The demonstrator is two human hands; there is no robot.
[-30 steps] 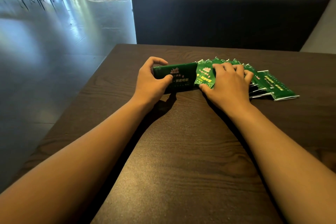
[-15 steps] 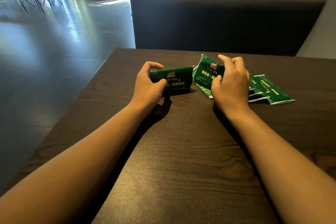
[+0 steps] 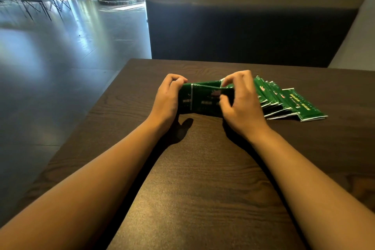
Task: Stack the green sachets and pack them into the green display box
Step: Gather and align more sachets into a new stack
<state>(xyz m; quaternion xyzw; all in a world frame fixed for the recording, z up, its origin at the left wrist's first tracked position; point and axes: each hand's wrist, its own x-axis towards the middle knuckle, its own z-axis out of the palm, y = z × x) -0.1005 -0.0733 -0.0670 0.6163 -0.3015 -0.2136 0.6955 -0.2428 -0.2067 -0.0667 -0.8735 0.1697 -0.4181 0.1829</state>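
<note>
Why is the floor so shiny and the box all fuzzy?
Head view: bright daylight from the far windows glares off the floor; the green display box and both hands, left hand and right hand, look motion-blurred; the hands' shadow falls on the table.

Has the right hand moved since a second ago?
Yes. The right hand has left the fanned sachets and shifted left to the green display box.

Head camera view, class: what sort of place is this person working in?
Probably a café or restaurant: a dark wooden table faces a high-backed booth bench, with wire-legged chairs standing on a glossy tiled floor beyond.
</note>
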